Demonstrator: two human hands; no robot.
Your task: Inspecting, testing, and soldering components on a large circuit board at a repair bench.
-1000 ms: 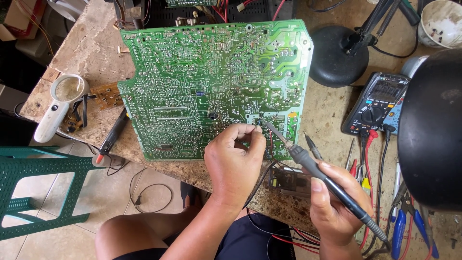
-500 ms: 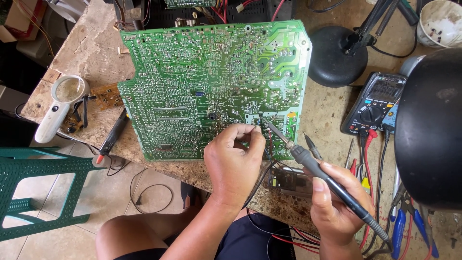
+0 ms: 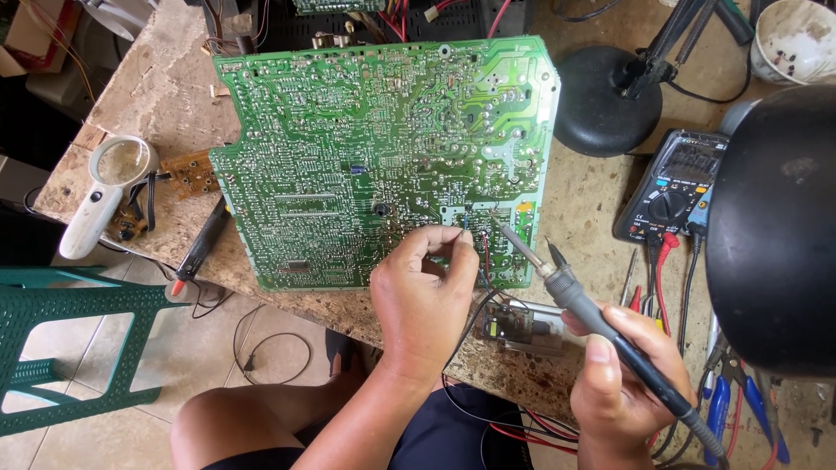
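From above the bench, the big green circuit board (image 3: 383, 157) lies solder side up on a mottled stone worktop (image 3: 592, 209), its long axis running left to right, its near right corner just ahead of both hands. The right hand (image 3: 623, 383) is wrapped firmly round the dark handle of a soldering iron (image 3: 575, 292), held like a pen; the iron slants up and to the left, its bare metal tip resting at the board's lower right patch of shiny joints. The left hand (image 3: 424, 296) is the nearer one to that spot, thumb and forefinger pinched close on something thin, a wire or strand of solder, just left of the tip; I cannot tell which. A white magnifier (image 3: 100, 196) lies well off to the left, a dark multimeter (image 3: 670, 196) with red and black leads to the right, beside a round black lamp base (image 3: 605, 100). Blue-handled pliers (image 3: 718, 409) sit near the right wrist.
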